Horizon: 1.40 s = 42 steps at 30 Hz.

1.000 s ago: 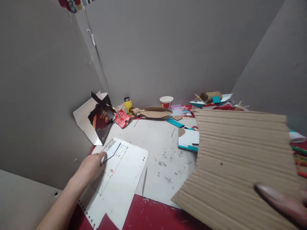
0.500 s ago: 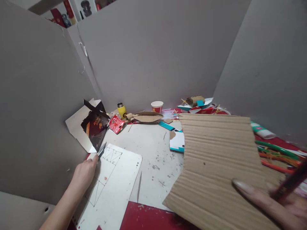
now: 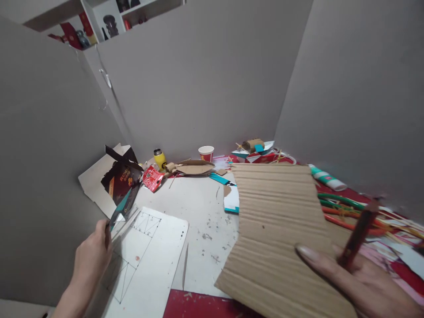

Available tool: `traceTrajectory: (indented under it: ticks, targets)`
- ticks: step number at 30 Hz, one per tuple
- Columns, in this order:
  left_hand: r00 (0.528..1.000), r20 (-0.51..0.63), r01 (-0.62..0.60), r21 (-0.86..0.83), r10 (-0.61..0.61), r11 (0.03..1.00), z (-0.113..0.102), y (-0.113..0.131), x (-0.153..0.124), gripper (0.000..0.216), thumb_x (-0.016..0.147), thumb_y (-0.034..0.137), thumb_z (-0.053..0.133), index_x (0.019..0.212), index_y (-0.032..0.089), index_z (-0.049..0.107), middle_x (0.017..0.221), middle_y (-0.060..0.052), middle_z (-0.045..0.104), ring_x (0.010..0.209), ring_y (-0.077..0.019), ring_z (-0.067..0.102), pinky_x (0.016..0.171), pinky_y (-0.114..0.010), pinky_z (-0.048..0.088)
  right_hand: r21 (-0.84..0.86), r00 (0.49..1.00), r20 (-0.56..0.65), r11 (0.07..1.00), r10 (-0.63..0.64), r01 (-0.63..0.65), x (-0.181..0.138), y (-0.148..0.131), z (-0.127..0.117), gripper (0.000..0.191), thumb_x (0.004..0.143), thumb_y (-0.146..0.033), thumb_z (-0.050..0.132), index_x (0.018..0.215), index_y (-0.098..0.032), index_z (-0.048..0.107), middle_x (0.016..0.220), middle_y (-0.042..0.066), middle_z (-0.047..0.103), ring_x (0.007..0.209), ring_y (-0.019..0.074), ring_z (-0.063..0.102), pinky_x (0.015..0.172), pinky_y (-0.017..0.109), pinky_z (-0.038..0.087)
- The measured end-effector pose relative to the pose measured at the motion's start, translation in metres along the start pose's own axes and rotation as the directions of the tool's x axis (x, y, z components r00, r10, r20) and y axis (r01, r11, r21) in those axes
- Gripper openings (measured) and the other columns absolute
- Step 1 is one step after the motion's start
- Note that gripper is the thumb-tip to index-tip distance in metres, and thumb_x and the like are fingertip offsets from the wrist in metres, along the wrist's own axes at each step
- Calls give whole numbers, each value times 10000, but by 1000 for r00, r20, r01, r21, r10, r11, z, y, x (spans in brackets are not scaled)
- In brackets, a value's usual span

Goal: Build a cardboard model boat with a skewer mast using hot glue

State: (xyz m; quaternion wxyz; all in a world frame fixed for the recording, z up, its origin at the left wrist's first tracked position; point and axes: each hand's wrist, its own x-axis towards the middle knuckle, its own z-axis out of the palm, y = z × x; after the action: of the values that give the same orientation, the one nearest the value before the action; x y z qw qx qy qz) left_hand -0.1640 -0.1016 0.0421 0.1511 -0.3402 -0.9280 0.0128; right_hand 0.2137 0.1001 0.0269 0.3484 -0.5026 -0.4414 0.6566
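My left hand (image 3: 92, 254) is closed around a small knife (image 3: 122, 206) with a pointed, teal-looking blade, raised over the left side of the table. Close by its fingers, a clear narrow strip (image 3: 127, 224), possibly a ruler, lies at the edge of a white sheet (image 3: 159, 251) with drawn triangles and lines. At the right, my right hand (image 3: 361, 278) grips a large piece of corrugated cardboard (image 3: 274, 225), thumb on top and the other fingers mostly hidden. A dark red pencil (image 3: 359, 232) sticks up from the same hand, slightly blurred.
An opened dark box (image 3: 119, 183) leans at the left wall. Along the back stand a yellow bottle (image 3: 159, 160) and a paper cup (image 3: 206, 153), near cardboard scraps (image 3: 195, 168). Green and orange tubes (image 3: 344, 201) and a striped roll (image 3: 327, 178) lie at the right.
My left hand has lifted the knife off the sheet's far corner, drawing back and turning the blade upward. The cardboard stays in my right hand; the pencil now shows more fully. The view has shifted right.
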Motion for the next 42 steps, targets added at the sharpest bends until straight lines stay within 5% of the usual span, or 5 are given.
traceTrajectory:
  ticks: [7, 16, 23, 29, 42]
  targets:
    - [1000, 9, 0, -824, 12, 567, 0, 31, 10, 421, 834, 521, 494, 1054, 182, 611, 810, -58, 683, 697, -215, 603, 617, -284, 445, -78, 999, -29, 996, -45, 42, -3, -5, -1, 545, 430, -652, 763, 816, -267, 787, 1181, 69, 687, 1151, 433, 573, 940, 458, 520]
    - [986, 88, 33, -936, 140, 351, 7, 77, 29, 438, 795, 553, 578, 948, 162, 701, 748, -24, 672, 671, -155, 579, 609, -225, 450, 59, 997, 67, 997, 46, -50, -2, -3, 1, 603, 474, -609, 790, 953, -243, 761, 1184, 92, 686, 1113, 434, 597, 882, 482, 558]
    - [953, 135, 26, -929, 271, 369, -2, 97, 44, 376, 766, 503, 623, 862, 143, 675, 640, -15, 646, 498, -125, 544, 475, -221, 418, 85, 998, 60, 996, -8, 3, -5, -4, 4, 588, 576, -605, 754, 1041, -247, 724, 1215, 107, 668, 1136, 413, 591, 886, 487, 554]
    - [957, -135, -256, -812, 257, 524, 3, 119, 85, 185, 791, 353, 620, 807, 169, 629, 747, -25, 663, 702, -177, 625, 687, -305, 511, 125, 990, 140, 992, -22, 4, 5, 0, 1, 590, 596, -611, 752, 1058, -245, 708, 1264, 101, 638, 1165, 395, 577, 950, 469, 522]
    - [774, -286, -633, -316, 565, 707, 38, 265, 205, 327, 908, 320, 570, 1203, 178, 570, 1226, -97, 594, 1023, -226, 613, 851, -441, 529, 270, 957, 287, 962, -38, -42, 19, 11, -6, 538, 679, -551, 749, 1119, -248, 683, 1246, 95, 651, 1173, 367, 580, 941, 454, 530]
